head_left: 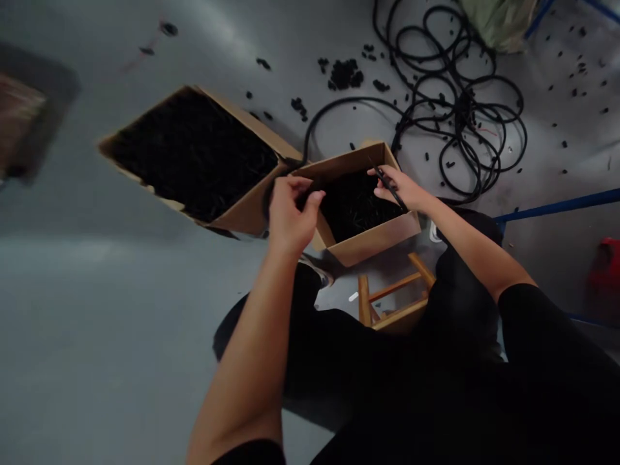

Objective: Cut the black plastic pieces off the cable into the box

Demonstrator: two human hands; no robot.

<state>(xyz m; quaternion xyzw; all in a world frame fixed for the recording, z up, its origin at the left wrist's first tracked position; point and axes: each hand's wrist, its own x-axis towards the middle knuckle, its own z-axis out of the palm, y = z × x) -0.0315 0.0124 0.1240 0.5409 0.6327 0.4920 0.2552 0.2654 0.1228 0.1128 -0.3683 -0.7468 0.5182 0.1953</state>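
Note:
My left hand (pixel 294 216) is closed, with its thumb and fingers bent around a dark piece that looks like part of the black hose (pixel 358 100). The hose runs behind this hand, and the grip itself is partly hidden. In my right hand (pixel 400 187) is a slim dark tool (pixel 386 183) with a pointed tip, angled up to the left; its exact kind is unclear. Both hands are over the smaller cardboard box (pixel 375 237), which holds short dark pieces. A larger cardboard box (pixel 252 200) full of black pieces stands against it on the left.
Loops of the hose lie in a tangle on the grey floor (pixel 121 290) at upper right. Short black pieces (pixel 345 74) are scattered around it. A wooden stool (pixel 397 284) is between my legs. Blue bars (pixel 562 205) and a red object (pixel 605 265) are at right.

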